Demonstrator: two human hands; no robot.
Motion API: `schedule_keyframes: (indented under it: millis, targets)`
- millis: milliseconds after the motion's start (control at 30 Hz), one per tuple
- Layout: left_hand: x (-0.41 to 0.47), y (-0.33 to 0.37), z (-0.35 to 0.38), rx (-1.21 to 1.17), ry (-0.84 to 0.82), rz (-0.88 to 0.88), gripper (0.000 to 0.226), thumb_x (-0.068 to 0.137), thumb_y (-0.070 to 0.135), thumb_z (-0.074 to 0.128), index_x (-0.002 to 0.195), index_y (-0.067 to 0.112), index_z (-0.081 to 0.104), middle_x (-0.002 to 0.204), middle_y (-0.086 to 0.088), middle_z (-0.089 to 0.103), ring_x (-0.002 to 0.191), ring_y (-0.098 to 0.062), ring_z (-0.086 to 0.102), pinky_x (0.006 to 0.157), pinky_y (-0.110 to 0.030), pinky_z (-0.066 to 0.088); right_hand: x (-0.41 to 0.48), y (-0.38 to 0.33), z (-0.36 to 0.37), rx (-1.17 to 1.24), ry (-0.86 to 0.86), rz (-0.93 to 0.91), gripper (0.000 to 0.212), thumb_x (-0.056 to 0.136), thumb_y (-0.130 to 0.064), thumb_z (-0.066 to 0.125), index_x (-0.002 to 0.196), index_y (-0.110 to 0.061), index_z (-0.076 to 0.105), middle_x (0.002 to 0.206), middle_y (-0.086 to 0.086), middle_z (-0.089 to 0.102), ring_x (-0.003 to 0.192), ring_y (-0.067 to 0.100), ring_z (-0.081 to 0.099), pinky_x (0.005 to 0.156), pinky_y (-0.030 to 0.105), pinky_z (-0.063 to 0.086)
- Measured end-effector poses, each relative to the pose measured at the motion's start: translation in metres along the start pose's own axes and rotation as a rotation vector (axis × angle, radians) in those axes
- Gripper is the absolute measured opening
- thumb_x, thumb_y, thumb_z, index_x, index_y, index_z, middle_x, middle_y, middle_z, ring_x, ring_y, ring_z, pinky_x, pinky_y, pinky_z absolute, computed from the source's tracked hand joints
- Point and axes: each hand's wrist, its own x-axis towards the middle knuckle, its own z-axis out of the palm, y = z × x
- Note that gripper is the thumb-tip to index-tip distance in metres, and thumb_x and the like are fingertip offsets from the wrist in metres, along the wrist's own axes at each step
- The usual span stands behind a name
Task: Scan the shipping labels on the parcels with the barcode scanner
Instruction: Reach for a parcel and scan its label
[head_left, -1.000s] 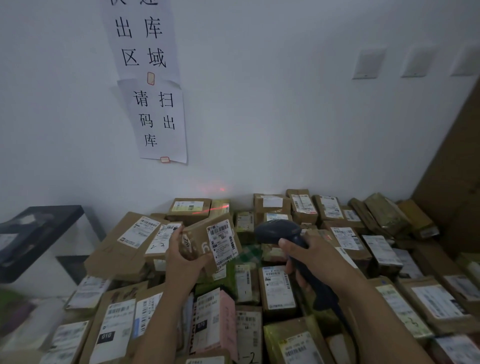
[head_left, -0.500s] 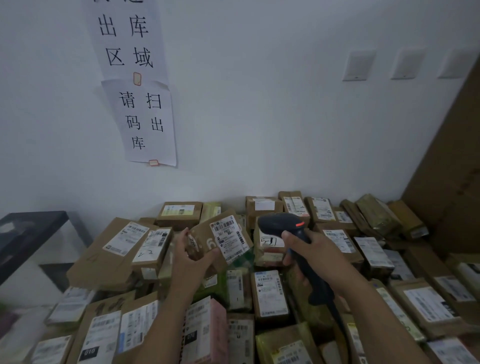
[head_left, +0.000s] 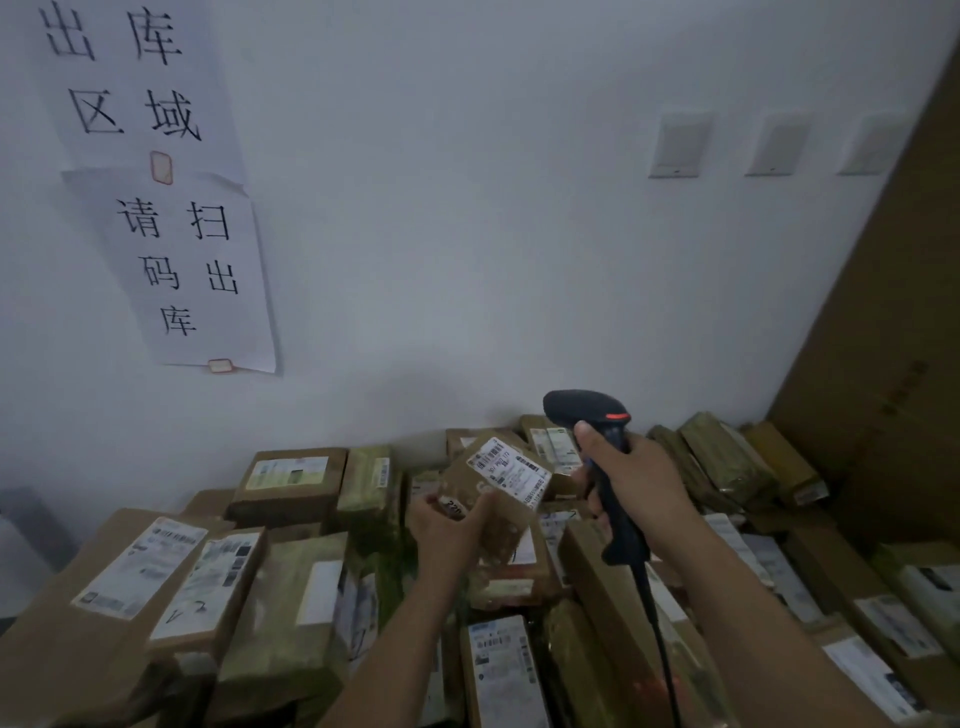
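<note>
Held parcel (head_left: 493, 525): small brown carton, raised clear of the parcel pile (head_left: 291, 571) beneath it and tilted. Its white shipping label (head_left: 511, 475) sits on the upper face, turned toward the camera.

Left hand (head_left: 447, 525): at the parcel's lower left corner, fingers and thumb curled round its edge, holding it.

Right hand (head_left: 639, 488): just right of the parcel, fingers wrapped round the handle of the barcode scanner (head_left: 587, 410). The dark scanner head stands above and right of the parcel and faces left. Whether the scanner touches the parcel cannot be determined.

Cable (head_left: 657, 623): hangs from the handle base, below and right of the parcel.

Paper sign (head_left: 192, 265): fixed to the wall, well above and left of the parcel.

Large cardboard sheet (head_left: 883, 364): upright, far right of the parcel.
</note>
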Motion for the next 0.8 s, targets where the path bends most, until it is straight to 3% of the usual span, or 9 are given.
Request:
schedule_keyframes:
  millis: [133, 200, 333, 433, 533, 633, 667, 733, 800]
  targets:
    - [0.015, -0.017, 0.024, 0.176, 0.07, -0.028, 0.067, 0.071, 0.055, 0.08, 0.112, 0.023, 0.038, 0.121, -0.003, 0.05, 0.097, -0.019, 0.059, 0.082, -0.039, 0.057, 0.02, 0.018, 0.008, -0.051, -0.025, 0.046, 0.051, 0.093, -0.044, 0.06, 0.089, 0.007, 0.065, 0.061, 0.007, 0.067, 0.042, 0.019, 0.056, 0.04, 0.025, 0.047]
    - [0.017, -0.024, 0.027, 0.288, 0.093, 0.006, 0.063, 0.07, 0.064, 0.076, 0.104, 0.024, 0.04, 0.111, -0.001, 0.055, 0.093, -0.017, 0.061, 0.08, -0.037, 0.056, 0.026, 0.024, 0.015, -0.063, -0.037, 0.06, 0.051, 0.093, -0.043, 0.061, 0.09, 0.008, 0.065, 0.062, 0.009, 0.065, 0.041, 0.017, 0.056, 0.04, 0.023, 0.046]
    - [0.019, -0.036, 0.027, 0.33, -0.019, 0.216, 0.057, 0.077, 0.071, 0.06, 0.115, 0.03, 0.048, 0.11, 0.01, 0.064, 0.088, -0.002, 0.066, 0.078, -0.031, 0.059, 0.042, 0.037, 0.032, -0.082, -0.043, 0.071, 0.036, 0.092, -0.047, 0.061, 0.088, -0.012, 0.064, 0.081, 0.013, 0.073, 0.055, 0.025, 0.064, 0.052, 0.032, 0.054]
    - [0.031, -0.051, 0.025, 0.508, -0.097, 0.323, 0.067, 0.076, 0.086, 0.037, 0.118, 0.038, 0.055, 0.105, 0.015, 0.064, 0.089, -0.006, 0.064, 0.078, -0.028, 0.057, 0.051, 0.046, 0.048, -0.12, -0.067, 0.077, 0.036, 0.092, -0.05, 0.06, 0.09, -0.014, 0.065, 0.068, 0.012, 0.072, 0.055, 0.027, 0.066, 0.053, 0.029, 0.055]
    - [0.038, -0.05, 0.015, 0.502, -0.084, 0.368, 0.048, 0.089, 0.07, 0.037, 0.098, 0.032, 0.065, 0.088, 0.01, 0.064, 0.079, -0.006, 0.061, 0.068, -0.023, 0.049, 0.059, 0.052, 0.063, -0.117, -0.077, 0.074, 0.038, 0.093, -0.045, 0.059, 0.094, -0.008, 0.065, 0.056, 0.012, 0.066, 0.043, 0.018, 0.06, 0.043, 0.021, 0.048]
    - [0.059, -0.047, -0.006, 0.307, 0.084, 0.284, 0.031, 0.102, 0.035, 0.046, 0.074, 0.028, 0.058, 0.072, 0.007, 0.06, 0.066, -0.007, 0.057, 0.059, -0.017, 0.041, 0.074, 0.057, 0.072, -0.1, -0.055, 0.053, 0.036, 0.092, -0.045, 0.062, 0.094, -0.009, 0.065, 0.069, 0.018, 0.07, 0.047, 0.02, 0.063, 0.045, 0.026, 0.05]
    - [0.072, -0.051, -0.013, 0.331, 0.131, 0.272, 0.029, 0.102, 0.027, 0.047, 0.076, 0.028, 0.058, 0.077, 0.006, 0.062, 0.071, -0.01, 0.058, 0.062, -0.018, 0.041, 0.08, 0.059, 0.073, -0.106, -0.052, 0.051, 0.036, 0.091, -0.045, 0.064, 0.093, -0.009, 0.065, 0.072, 0.018, 0.07, 0.049, 0.021, 0.064, 0.046, 0.027, 0.05]
    - [0.104, -0.066, -0.023, 0.441, 0.157, 0.229, 0.016, 0.101, 0.021, 0.05, 0.101, 0.021, 0.066, 0.102, -0.002, 0.067, 0.093, -0.016, 0.062, 0.077, -0.024, 0.046, 0.089, 0.063, 0.077, -0.11, -0.059, 0.061, 0.036, 0.09, -0.044, 0.065, 0.092, -0.009, 0.064, 0.072, 0.017, 0.07, 0.049, 0.022, 0.064, 0.047, 0.029, 0.051]
    - [0.138, -0.087, -0.026, 0.588, 0.117, 0.184, 0.03, 0.1, 0.024, 0.053, 0.126, 0.012, 0.061, 0.122, -0.005, 0.063, 0.112, -0.02, 0.058, 0.092, -0.031, 0.047, 0.095, 0.066, 0.079, -0.099, -0.065, 0.075, 0.035, 0.09, -0.044, 0.066, 0.092, -0.009, 0.063, 0.072, 0.017, 0.07, 0.049, 0.022, 0.064, 0.047, 0.029, 0.051]
